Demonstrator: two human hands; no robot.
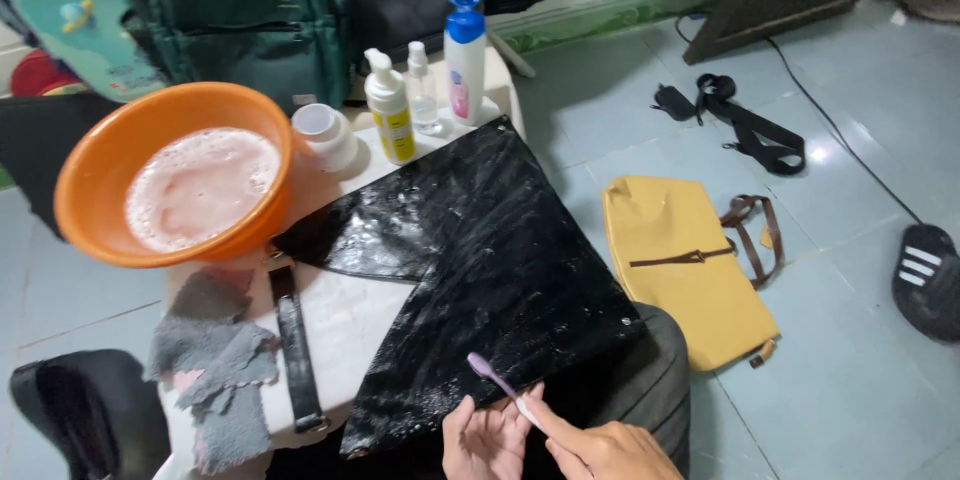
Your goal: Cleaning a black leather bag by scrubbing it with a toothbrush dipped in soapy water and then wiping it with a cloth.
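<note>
— Head view, left to right: an orange basin (170, 180) of pinkish foamy water stands at the table's left end, grey rags (212, 360) lying below it beside a dark strap (296, 350).

— And the middle?

— Three bottles (425, 85) and a white cup (325, 135) stand at the back. A black bag (480, 270) lies flat over the table, its surface wet and speckled with suds, so I judge scrubbing well begun, with rinsing and wiping left.

— The hands?

— At the bag's near edge. The left hand (485, 440) is open, fingers loosely spread. The right hand (605, 452) pinches a pink toothbrush (497, 385), its head touching the bag.

— Further right?

— A yellow bag (685, 265) lies on the floor, dry-looking, untouched.
</note>
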